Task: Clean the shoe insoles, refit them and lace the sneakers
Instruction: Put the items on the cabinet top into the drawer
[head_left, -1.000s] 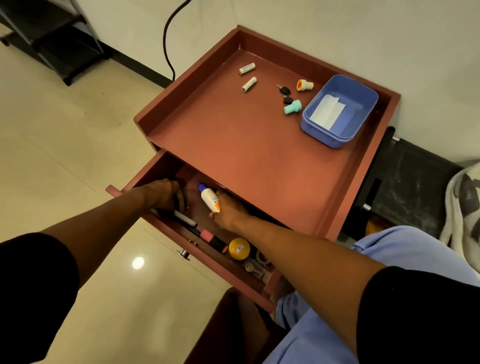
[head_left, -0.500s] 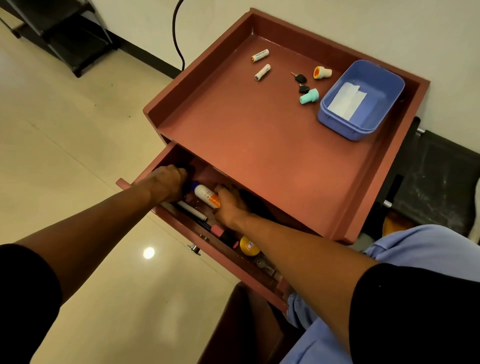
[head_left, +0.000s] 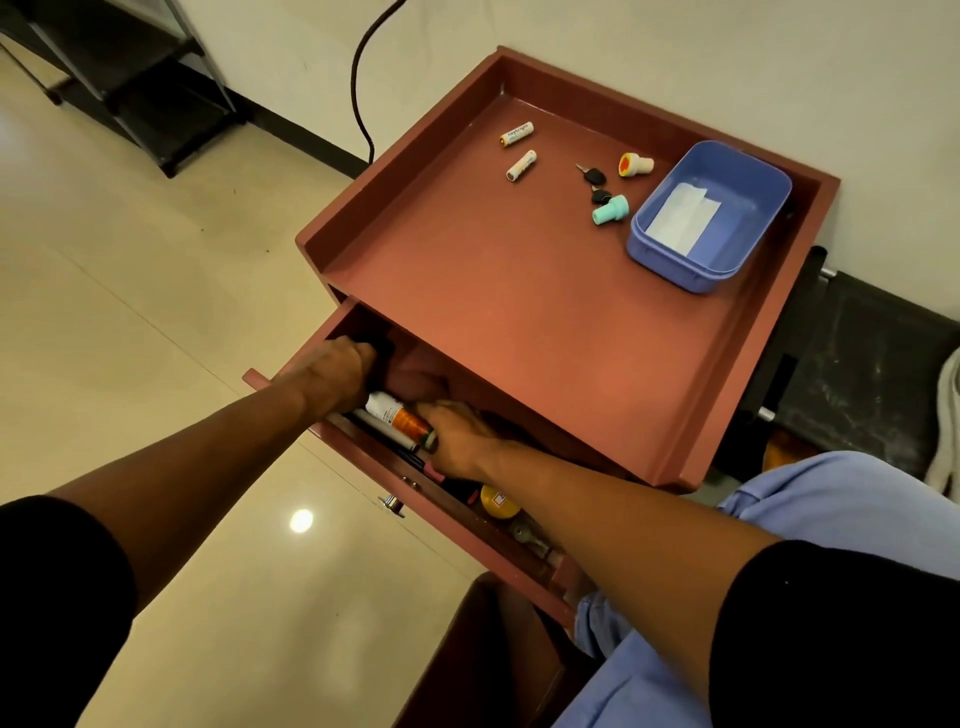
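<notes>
No sneakers, insoles or laces are in view. Both my hands are inside the open drawer (head_left: 363, 457) of a red-brown bedside table (head_left: 519, 322). My left hand (head_left: 332, 374) is at the drawer's left end, fingers curled around a black object (head_left: 381, 349) that is mostly hidden. My right hand (head_left: 457, 436) reaches into the middle of the drawer; its fingers are hidden under the tabletop. Between the hands lies a white and orange bottle (head_left: 392, 412).
The drawer also holds markers (head_left: 387, 434), a yellow round thing (head_left: 497, 502) and small metal bits. On the tabletop lie two batteries (head_left: 519, 150), keys (head_left: 595, 182), two small stoppers and a blue tub (head_left: 709, 213) with paper. A dark wooden seat edge (head_left: 483, 660) is near my knees.
The white and orange bottle, upright by my right hand a second ago, now lies flat. Both hands have pushed deeper into the drawer. The view shifted.
</notes>
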